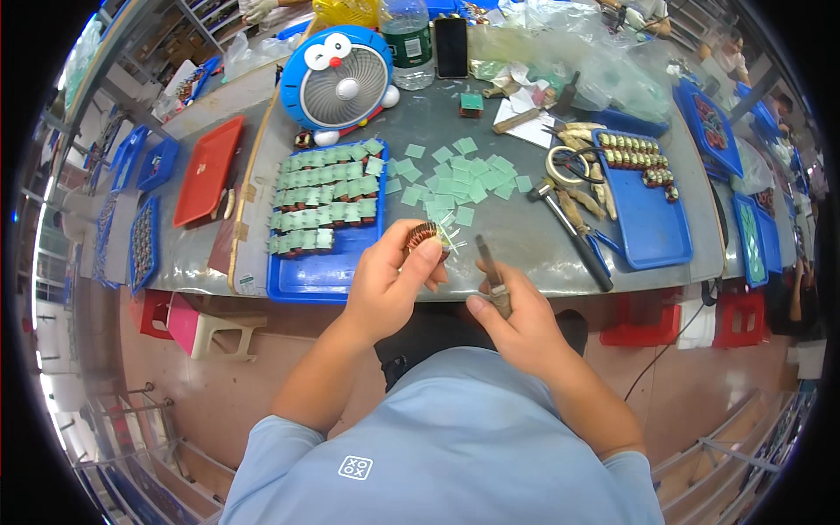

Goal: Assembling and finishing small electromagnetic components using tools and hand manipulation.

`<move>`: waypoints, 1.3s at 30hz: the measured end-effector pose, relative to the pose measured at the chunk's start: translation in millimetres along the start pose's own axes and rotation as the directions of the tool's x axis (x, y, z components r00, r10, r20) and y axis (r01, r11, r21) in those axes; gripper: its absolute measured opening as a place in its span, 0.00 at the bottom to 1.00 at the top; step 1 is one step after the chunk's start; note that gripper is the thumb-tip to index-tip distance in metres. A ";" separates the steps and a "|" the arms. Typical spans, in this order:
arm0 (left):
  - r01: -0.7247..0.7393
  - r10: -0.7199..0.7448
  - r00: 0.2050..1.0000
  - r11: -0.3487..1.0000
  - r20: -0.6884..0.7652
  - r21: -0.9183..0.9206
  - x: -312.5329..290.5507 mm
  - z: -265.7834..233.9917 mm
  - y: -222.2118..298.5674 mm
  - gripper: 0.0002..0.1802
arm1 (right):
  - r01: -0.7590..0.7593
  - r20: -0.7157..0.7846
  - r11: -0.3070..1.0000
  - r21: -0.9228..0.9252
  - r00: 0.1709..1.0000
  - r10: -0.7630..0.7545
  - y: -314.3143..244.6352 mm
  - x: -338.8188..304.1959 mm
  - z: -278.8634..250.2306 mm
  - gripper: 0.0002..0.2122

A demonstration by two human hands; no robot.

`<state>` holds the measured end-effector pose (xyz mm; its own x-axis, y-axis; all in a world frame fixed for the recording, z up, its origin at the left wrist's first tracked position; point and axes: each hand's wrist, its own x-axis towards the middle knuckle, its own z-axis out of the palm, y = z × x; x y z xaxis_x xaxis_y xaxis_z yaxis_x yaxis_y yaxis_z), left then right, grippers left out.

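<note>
My left hand [385, 289] pinches a copper-wound toroidal coil [423, 234] between thumb and fingers, above the table's front edge. Pale wire ends [452, 236] stick out on the coil's right side. In my right hand [525, 319] is a knife-like tool [486, 259] with a wrapped handle, its dark narrow blade pointing up and away from me. The blade is a little to the right of the wire ends, apart from them. Just beyond the coil lies a loose pile of thin green squares [455, 179].
At left, a blue tray [306, 282] carries rows of coils topped with green squares. The right blue tray [652, 232] holds bare coils. Between pile and right tray lie a hammer [573, 229], tape roll [567, 164] and pliers [604, 245]. A blue fan [339, 83], bottle [409, 44] and phone [451, 48] stand behind.
</note>
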<state>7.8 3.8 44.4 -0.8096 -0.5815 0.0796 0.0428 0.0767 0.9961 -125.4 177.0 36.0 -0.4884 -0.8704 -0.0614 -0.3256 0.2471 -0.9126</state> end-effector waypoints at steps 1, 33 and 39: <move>0.000 0.000 1.000 1.000 0.003 -0.008 -1.2 2.3 -0.6 0.15 | -0.005 -0.002 1.000 -0.007 1.000 0.005 -2.0 2.9 -1.5 0.24; 0.028 -0.063 0.980 0.983 0.188 0.180 -7.1 6.4 30.9 0.15 | -0.112 0.397 0.953 0.281 0.918 -0.009 -2.4 -5.5 -20.6 0.08; -0.083 0.039 0.993 0.911 0.115 0.404 -1.8 6.2 22.9 0.16 | 0.078 0.144 0.997 0.003 0.986 -0.078 -9.9 3.4 -1.2 0.13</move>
<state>6.6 11.6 66.8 -0.8693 -0.4810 0.1140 -0.1305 0.4457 0.8856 -124.8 172.0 45.3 -0.3399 -0.9393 -0.0476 -0.3607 0.1769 -0.9158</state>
